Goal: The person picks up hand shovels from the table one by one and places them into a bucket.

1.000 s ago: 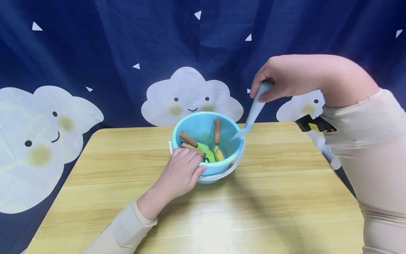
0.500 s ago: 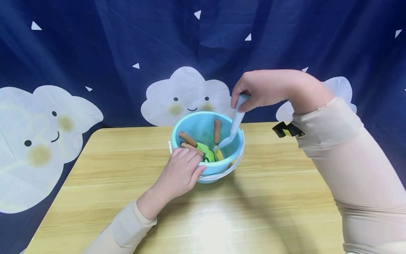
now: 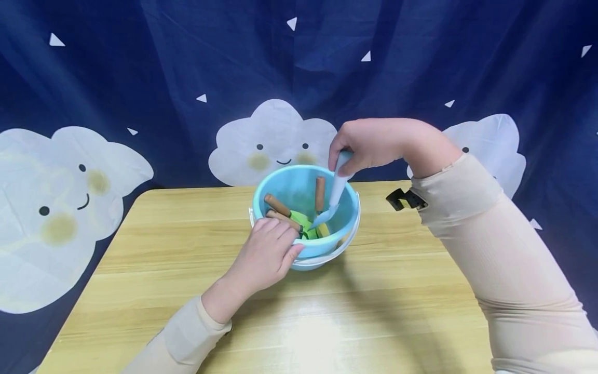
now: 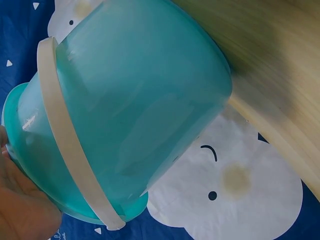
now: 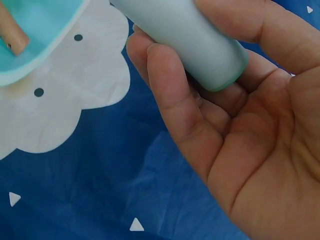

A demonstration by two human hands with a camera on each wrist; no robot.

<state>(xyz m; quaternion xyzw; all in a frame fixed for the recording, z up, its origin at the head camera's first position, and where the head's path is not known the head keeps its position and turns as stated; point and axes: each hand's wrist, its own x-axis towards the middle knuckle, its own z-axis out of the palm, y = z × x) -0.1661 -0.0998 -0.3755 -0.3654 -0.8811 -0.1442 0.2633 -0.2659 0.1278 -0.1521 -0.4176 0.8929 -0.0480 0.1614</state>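
My left hand (image 3: 266, 254) grips the near left rim of a light blue bucket (image 3: 294, 187), fingers over the edge and thumb outside. Only part of that hand shows in the left wrist view, at the bucket's rim. Above the bucket's right side, my right hand (image 3: 369, 143) pinches a pale blue trowel (image 3: 339, 187) by its handle end. The trowel's blade points down inside the bucket. In the right wrist view, thumb and fingers hold the rounded handle (image 5: 185, 40). Several wooden-handled tools lie inside, one with a yellow blade (image 3: 323, 230); a green blade (image 3: 306, 221) also shows.
The bucket stands on a wood-grain table (image 3: 187, 234) near its back edge. Its white carrying handle (image 4: 70, 135) hangs down along the near side. Behind the table hangs a dark blue curtain (image 3: 163, 62) with clouds and small triangles printed on it.
My right hand has moved left and down with the trowel, taking the blade from the bucket's right rim deeper inside. The left hand has stayed on the rim.
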